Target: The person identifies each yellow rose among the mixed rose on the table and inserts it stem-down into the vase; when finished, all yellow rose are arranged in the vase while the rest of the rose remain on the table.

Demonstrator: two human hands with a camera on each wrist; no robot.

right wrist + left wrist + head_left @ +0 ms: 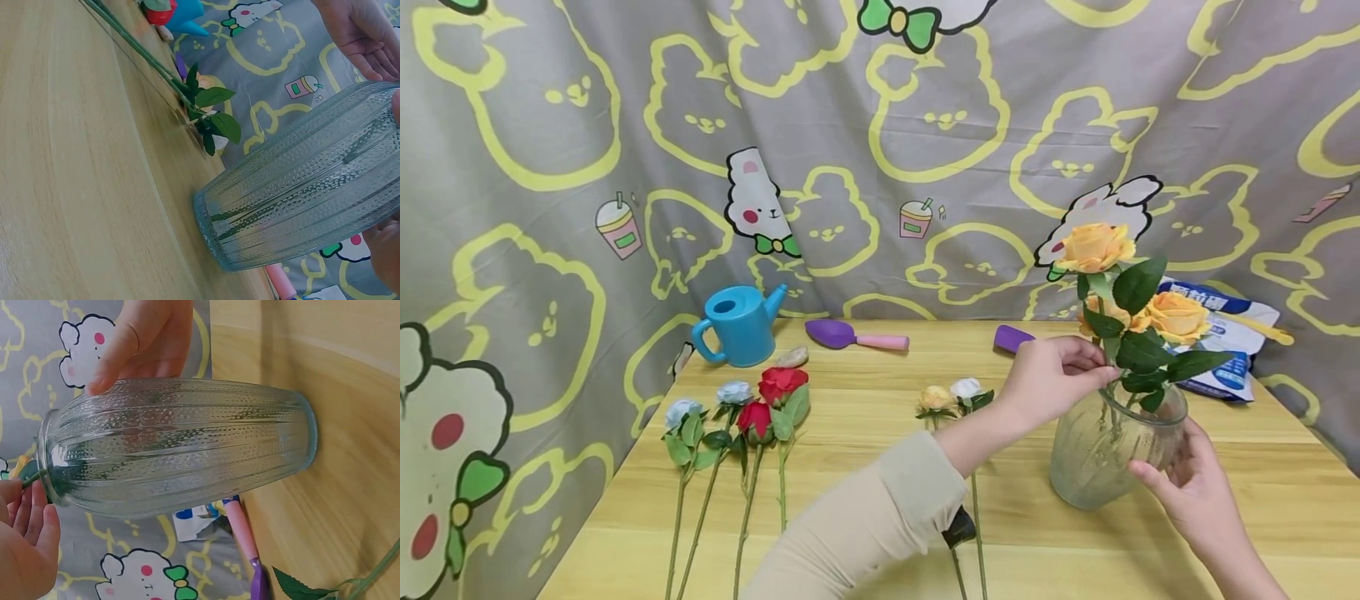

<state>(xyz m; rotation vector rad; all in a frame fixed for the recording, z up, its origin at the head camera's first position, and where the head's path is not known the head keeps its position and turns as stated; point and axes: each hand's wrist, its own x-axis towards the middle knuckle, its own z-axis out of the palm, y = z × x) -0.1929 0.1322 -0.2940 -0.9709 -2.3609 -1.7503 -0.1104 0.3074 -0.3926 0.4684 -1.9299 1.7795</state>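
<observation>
The ribbed, clear glass vase (1086, 467) stands on the table at the right with orange-yellow roses (1096, 248) rising from its mouth. At its rim my left hand (1052, 375) pinches a green rose stem (34, 479) between thumb and fingers. My right hand (1198, 492) grips the vase's side, thumb in front and fingers partly hidden behind the glass. In the right wrist view, stem ends show through the wall near the base of the vase (300, 187). Dark green leaves (1142, 352) hang over the rim.
Left on the table lie red roses (782, 385) and pale blue roses (733, 393). Behind them are a blue watering can (741, 329), a stone (793, 357) and a purple scoop (831, 334). A yellow rose (937, 398) and a white rose (966, 387) lie mid-table. A blue-white bag (1225, 367) sits behind the vase.
</observation>
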